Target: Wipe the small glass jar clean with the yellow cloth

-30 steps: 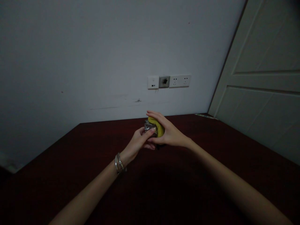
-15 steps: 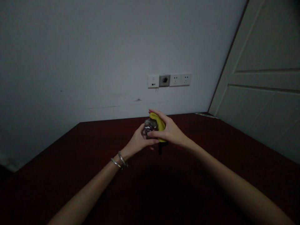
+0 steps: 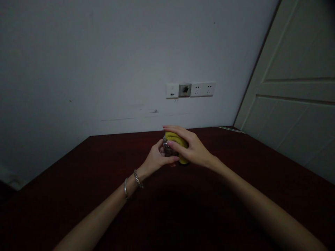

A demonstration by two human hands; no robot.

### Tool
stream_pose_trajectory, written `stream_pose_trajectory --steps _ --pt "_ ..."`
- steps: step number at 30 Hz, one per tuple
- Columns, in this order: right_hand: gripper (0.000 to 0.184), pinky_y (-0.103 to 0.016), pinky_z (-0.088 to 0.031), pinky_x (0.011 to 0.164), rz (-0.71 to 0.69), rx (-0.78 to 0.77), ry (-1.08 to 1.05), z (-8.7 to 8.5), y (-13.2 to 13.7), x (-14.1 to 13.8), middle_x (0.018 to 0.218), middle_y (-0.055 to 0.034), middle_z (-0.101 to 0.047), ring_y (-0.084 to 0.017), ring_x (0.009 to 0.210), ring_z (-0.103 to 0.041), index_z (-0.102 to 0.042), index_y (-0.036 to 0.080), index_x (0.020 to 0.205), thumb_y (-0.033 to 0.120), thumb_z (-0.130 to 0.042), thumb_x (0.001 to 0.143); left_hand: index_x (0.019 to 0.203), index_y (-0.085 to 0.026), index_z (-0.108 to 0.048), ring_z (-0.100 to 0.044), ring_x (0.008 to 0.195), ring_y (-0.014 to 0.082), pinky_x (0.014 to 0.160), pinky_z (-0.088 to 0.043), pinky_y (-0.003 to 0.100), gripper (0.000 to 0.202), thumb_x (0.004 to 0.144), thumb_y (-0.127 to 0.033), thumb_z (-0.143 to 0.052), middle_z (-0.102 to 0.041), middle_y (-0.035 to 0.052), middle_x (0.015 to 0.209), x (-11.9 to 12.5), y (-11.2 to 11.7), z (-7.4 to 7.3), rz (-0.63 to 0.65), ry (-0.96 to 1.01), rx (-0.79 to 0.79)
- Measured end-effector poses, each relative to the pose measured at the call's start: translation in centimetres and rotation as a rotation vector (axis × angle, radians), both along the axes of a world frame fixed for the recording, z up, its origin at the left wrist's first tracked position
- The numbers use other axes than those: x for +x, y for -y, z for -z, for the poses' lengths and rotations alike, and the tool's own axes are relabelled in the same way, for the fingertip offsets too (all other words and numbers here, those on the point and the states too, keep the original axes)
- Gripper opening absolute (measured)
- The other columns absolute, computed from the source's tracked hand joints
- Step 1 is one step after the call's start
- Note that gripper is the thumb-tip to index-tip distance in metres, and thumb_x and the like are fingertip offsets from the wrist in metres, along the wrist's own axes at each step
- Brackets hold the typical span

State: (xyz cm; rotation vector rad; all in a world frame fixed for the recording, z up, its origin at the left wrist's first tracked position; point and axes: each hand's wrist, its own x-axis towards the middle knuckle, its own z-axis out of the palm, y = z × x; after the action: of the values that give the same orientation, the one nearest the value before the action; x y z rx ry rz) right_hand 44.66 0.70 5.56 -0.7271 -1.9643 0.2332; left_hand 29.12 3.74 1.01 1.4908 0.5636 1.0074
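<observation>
Close to the middle of the view, my left hand (image 3: 155, 157) is closed around a small, shiny, see-through object (image 3: 169, 150) that looks like glass. Its exact kind is hard to tell, since fingers and cloth cover most of it. A yellow cloth (image 3: 180, 140) is gripped in my right hand (image 3: 195, 148), folded over the top and right side of the object. My right thumb lies across the front of the cloth and object, while the fingers reach over the top. Two silver bracelets (image 3: 137, 177) circle my left wrist.
Both hands are held over a dark red tabletop (image 3: 117, 150). Behind it stands a pale wall (image 3: 104, 69) with a row of socket plates (image 3: 200, 89), one holding a black plug (image 3: 185, 89). A light panelled door (image 3: 293, 90) borders the right side.
My right hand has slid slightly down and over the object with the yellow cloth, covering more of it. My left hand keeps its grip, its wrist slightly turned. The view has shifted a little.
</observation>
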Motion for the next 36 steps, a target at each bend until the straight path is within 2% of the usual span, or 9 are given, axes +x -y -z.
stream_pose_trajectory --steps 5,8,12,14,21,26,29,34,36 --pt "0.033 -0.046 -0.038 0.105 -0.065 0.103 0.131 -0.4 0.0 0.6 0.121 -0.0035 -0.063 -0.021 0.12 -0.052 -0.059 0.028 0.12 0.026 -0.052 0.088 0.101 -0.015 -0.049 -0.064 0.068 0.0166 0.053 -0.056 0.027 0.06 0.053 -0.021 -0.085 -0.064 0.0035 0.084 0.1 0.2 0.1 0.0 -0.012 0.011" --pt "0.029 -0.041 -0.043 0.1 -0.068 0.019 0.088 -0.6 -0.3 0.9 0.118 -0.0033 -0.065 -0.019 0.113 -0.058 -0.062 0.027 0.116 0.028 -0.046 0.092 0.102 -0.015 -0.049 -0.066 0.075 0.0192 0.058 -0.057 0.029 0.062 0.052 -0.02 -0.085 -0.065 0.0047 0.088 0.2 0.3 0.2 0.005 -0.028 0.007" --pt "0.029 -0.036 -0.048 0.092 -0.032 -0.122 0.033 -0.7 -0.7 1.1 0.112 -0.0043 -0.068 -0.017 0.103 -0.062 -0.065 0.024 0.11 0.031 -0.043 0.094 0.105 -0.015 -0.051 -0.067 0.087 0.0221 0.076 -0.056 0.036 0.067 0.048 -0.016 -0.087 -0.066 0.0074 0.097 0.3 0.4 0.3 0.04 -0.021 0.036" --pt "0.028 -0.035 -0.049 0.09 -0.006 -0.128 0.025 -0.6 -0.7 1.0 0.108 -0.0047 -0.069 -0.017 0.101 -0.063 -0.066 0.023 0.108 0.031 -0.043 0.094 0.104 -0.015 -0.052 -0.067 0.087 0.0229 0.076 -0.055 0.037 0.066 0.048 -0.016 -0.086 -0.067 0.0077 0.096 0.3 0.4 0.2 0.045 -0.024 0.03" --pt "0.03 -0.042 -0.045 0.097 0.014 0.128 0.161 -0.7 0.3 0.2 0.114 -0.0063 -0.067 -0.02 0.11 -0.059 -0.064 0.022 0.113 0.026 -0.042 0.093 0.094 -0.014 -0.054 -0.067 0.071 0.0191 0.062 -0.056 0.031 0.054 0.05 -0.021 -0.086 -0.067 0.0034 0.08 0.3 0.6 0.0 0.003 -0.034 0.014" --pt "0.029 -0.042 -0.045 0.099 -0.05 0.195 0.21 -1.0 0.5 0.2 0.115 -0.0058 -0.067 -0.019 0.112 -0.058 -0.065 0.022 0.111 0.024 -0.043 0.092 0.096 -0.014 -0.054 -0.067 0.081 0.0222 0.072 -0.055 0.034 0.056 0.05 -0.02 -0.086 -0.067 0.0044 0.084 0.7 0.6 0.2 -0.06 0.017 0.074" --pt "0.027 -0.039 -0.045 0.099 -0.092 0.119 0.103 -0.9 0.1 0.5 0.114 -0.0055 -0.068 -0.017 0.112 -0.059 -0.066 0.022 0.109 0.024 -0.044 0.093 0.103 -0.014 -0.053 -0.066 0.088 0.0231 0.078 -0.054 0.036 0.065 0.047 -0.019 -0.087 -0.067 0.0061 0.092 0.7 0.6 0.4 -0.072 0.056 0.119" --pt "0.026 -0.039 -0.046 0.098 -0.149 -0.129 -0.124 -0.5 -0.8 0.8 0.117 -0.0028 -0.067 -0.017 0.11 -0.061 -0.067 0.026 0.105 0.03 -0.045 0.094 0.117 -0.016 -0.047 -0.067 0.087 0.022 0.077 -0.055 0.035 0.079 0.049 -0.019 -0.087 -0.068 0.0077 0.097 0.4 0.9 0.7 -0.013 0.047 0.148" --pt "0.026 -0.039 -0.044 0.1 -0.123 -0.125 -0.133 -0.4 -0.8 0.7 0.121 -0.0044 -0.065 -0.018 0.113 -0.059 -0.067 0.025 0.106 0.03 -0.044 0.094 0.116 -0.017 -0.047 -0.067 0.086 0.0222 0.077 -0.055 0.035 0.078 0.049 -0.02 -0.087 -0.068 0.0076 0.097 0.4 0.9 0.8 -0.018 0.048 0.158"
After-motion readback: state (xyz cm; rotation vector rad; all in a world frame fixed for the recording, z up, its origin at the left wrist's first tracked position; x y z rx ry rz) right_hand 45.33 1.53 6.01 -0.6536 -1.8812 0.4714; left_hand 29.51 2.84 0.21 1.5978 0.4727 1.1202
